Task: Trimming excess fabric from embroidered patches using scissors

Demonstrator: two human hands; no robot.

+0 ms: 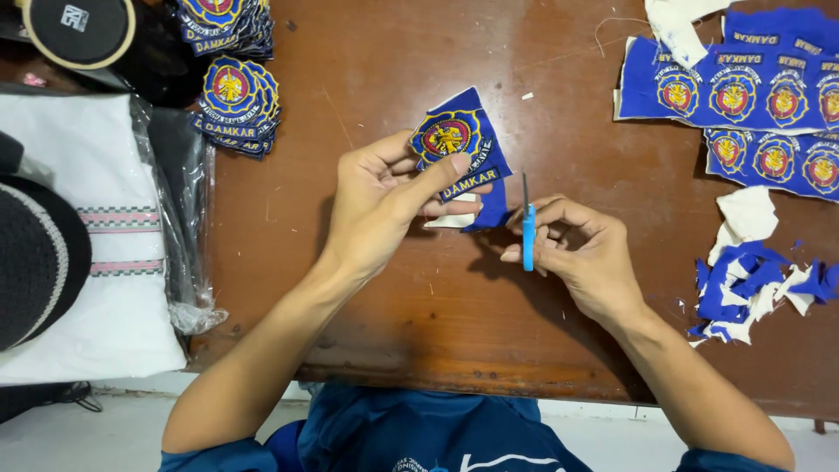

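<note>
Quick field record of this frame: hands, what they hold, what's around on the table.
left hand: holds a blue embroidered patch above the table
right hand: holds blue-handled scissors, blades pointing up, beside the patch
table: brown wood
far left: stacks of cut patches
far right: uncut patch strips
right edge: pile of blue and white scraps
left side: folded white cloth in plastic

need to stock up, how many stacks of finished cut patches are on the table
2: one stack at the top edge, partly cut off, and one stack just below it, left of the left hand. More may lie outside the frame.
</note>
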